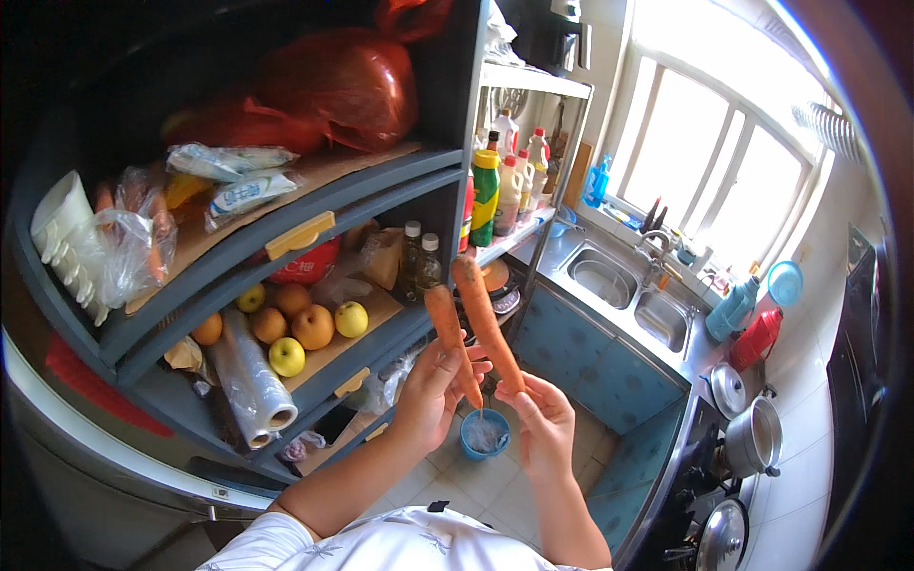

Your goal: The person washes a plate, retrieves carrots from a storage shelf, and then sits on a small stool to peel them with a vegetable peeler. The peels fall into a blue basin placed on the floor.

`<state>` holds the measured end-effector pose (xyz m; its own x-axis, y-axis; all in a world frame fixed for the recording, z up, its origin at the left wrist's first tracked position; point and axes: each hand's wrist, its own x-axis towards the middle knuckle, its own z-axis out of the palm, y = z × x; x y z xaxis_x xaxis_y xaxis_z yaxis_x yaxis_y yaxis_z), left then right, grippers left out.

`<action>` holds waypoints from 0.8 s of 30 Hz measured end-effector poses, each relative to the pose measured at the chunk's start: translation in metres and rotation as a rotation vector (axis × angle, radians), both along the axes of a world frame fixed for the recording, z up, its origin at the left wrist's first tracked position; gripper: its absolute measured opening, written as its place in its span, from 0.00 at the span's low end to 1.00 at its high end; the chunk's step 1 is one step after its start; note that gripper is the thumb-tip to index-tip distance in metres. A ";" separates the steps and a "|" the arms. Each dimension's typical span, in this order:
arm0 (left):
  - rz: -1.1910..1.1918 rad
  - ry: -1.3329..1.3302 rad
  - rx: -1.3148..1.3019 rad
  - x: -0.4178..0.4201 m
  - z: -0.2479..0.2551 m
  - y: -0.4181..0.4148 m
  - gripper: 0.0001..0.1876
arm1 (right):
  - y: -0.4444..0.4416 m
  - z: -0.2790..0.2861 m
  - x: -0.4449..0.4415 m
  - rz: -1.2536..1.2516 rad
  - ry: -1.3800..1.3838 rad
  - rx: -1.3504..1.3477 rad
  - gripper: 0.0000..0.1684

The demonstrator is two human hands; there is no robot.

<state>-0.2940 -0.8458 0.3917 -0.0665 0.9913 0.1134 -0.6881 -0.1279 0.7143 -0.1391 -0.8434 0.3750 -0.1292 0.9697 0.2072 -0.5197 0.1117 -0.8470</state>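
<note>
Two carrots are held up before me, one in each hand. My left hand (435,389) grips the shorter carrot (444,317), which has some dirt on its skin and its thin tip pointing down. My right hand (539,421) pinches the lower end of the longer carrot (488,321), whose thick, darker top leans up to the left. The two carrots are side by side, the shorter one on the left. Beyond my hands, on the tiled floor, stands a blue bin (485,434) with a plastic liner.
At the left, dark shelves hold apples (287,357), rolls of plastic film (250,378) and a clear bag (139,243) with carrots. A metal rack (535,80) with bottles stands ahead. Double sinks (603,275) lie beyond; a pot (753,437) is on the stove side at the right.
</note>
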 end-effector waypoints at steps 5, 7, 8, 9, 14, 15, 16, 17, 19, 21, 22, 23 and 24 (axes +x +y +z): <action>-0.100 -0.046 0.050 0.019 -0.008 0.002 0.18 | -0.013 -0.027 0.008 -0.146 -0.161 0.120 0.16; -0.046 -0.055 -0.009 0.026 -0.012 0.000 0.18 | -0.017 -0.040 0.007 -0.211 -0.245 0.194 0.17; -0.020 -0.073 0.023 0.029 -0.015 0.000 0.18 | -0.017 -0.047 0.005 -0.237 -0.314 0.225 0.17; -0.021 -0.054 -0.044 0.029 -0.018 0.000 0.18 | -0.019 -0.052 0.003 -0.266 -0.395 0.248 0.18; -0.051 -0.052 -0.061 0.010 -0.042 0.001 0.15 | -0.014 -0.043 -0.006 -0.148 -0.628 0.405 0.15; -0.078 -0.081 -0.060 0.003 -0.048 -0.001 0.14 | -0.009 -0.029 -0.005 -0.173 -0.748 0.480 0.15; -0.048 -0.065 -0.109 -0.003 -0.055 -0.004 0.14 | -0.003 -0.014 -0.013 -0.184 -0.643 0.477 0.15; -0.021 -0.057 -0.126 -0.006 -0.062 -0.008 0.14 | 0.003 0.003 -0.022 -0.209 -0.546 0.463 0.14; -0.019 -0.030 -0.158 -0.017 -0.075 -0.016 0.16 | 0.018 0.050 -0.044 -0.156 -0.499 0.589 0.13; -0.005 -0.029 -0.242 -0.026 -0.085 -0.027 0.17 | 0.027 0.103 -0.074 -0.086 -0.552 0.814 0.10; 0.001 -0.009 -0.240 -0.031 -0.089 -0.032 0.17 | 0.031 0.131 -0.095 -0.063 -0.546 0.945 0.08; 0.008 0.016 -0.232 -0.036 -0.092 -0.037 0.17 | 0.034 0.158 -0.121 -0.004 -0.494 0.966 0.06; 0.014 0.028 -0.233 -0.042 -0.095 -0.043 0.17 | 0.036 0.185 -0.144 0.018 -0.557 1.108 0.05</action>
